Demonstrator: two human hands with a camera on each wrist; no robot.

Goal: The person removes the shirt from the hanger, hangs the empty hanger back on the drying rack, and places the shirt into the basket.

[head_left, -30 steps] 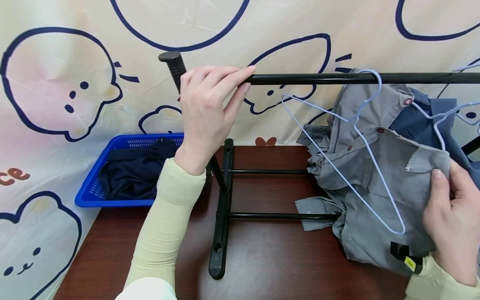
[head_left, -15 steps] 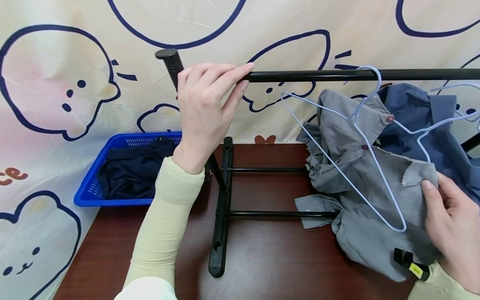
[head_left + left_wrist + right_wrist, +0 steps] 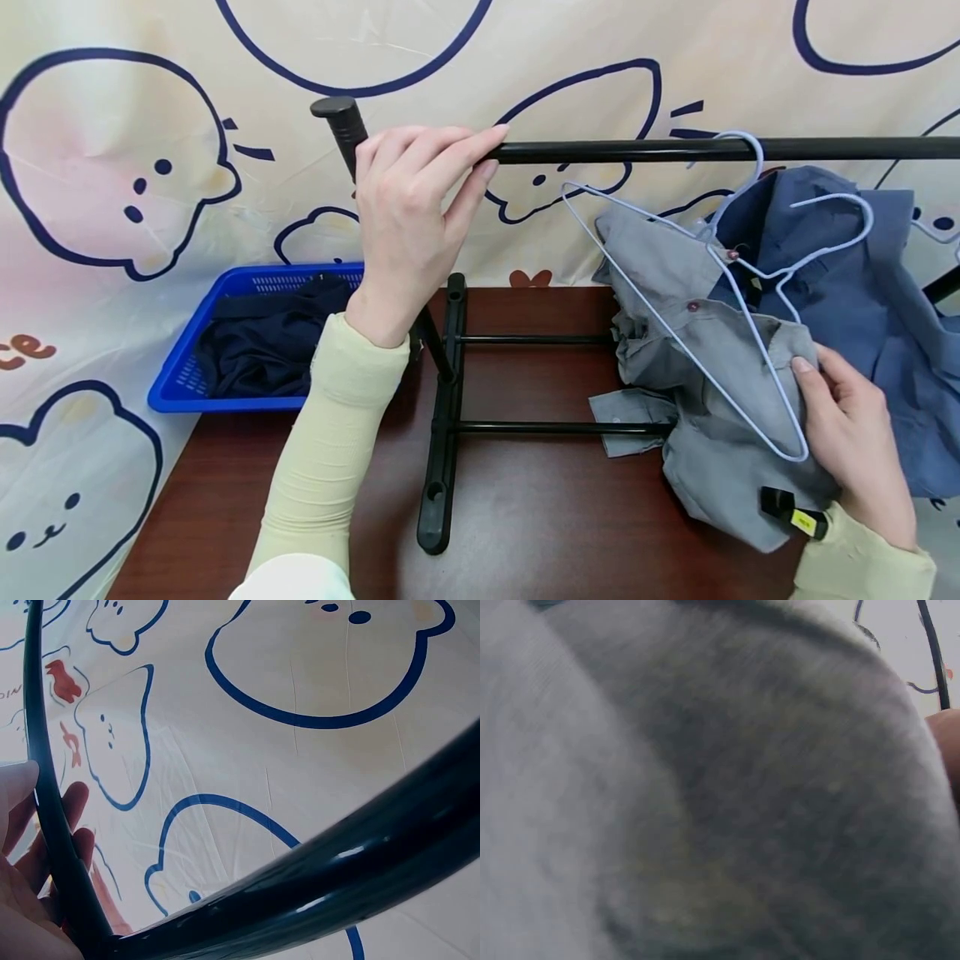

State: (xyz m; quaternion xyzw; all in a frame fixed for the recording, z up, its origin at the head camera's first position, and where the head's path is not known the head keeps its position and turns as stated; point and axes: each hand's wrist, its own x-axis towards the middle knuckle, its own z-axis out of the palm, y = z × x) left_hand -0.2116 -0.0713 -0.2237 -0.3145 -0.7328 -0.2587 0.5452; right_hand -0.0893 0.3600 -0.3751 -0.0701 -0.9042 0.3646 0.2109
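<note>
My left hand grips the black clothes rack at its upper left corner; in the left wrist view, thumb and fingers wrap round the bar. A bare light-blue hanger hangs from the top rail. Behind it is a grey buttoned shirt, pinched near its shoulder edge between thumb and fingers of my right hand. A second light-blue hanger stands in the shirt's neck area, its hook below the rail. Blurred grey cloth fills most of the right wrist view.
A blue shirt hangs at the far right. On the left, a blue basket holds dark navy cloth. The rack's foot and lower crossbars stand on the brown table, before a cartoon-printed backdrop.
My right hand has moved left with the grey shirt and its hanger, whose hook has swung left. More of the blue shirt shows. My left hand has stayed on the rack.
</note>
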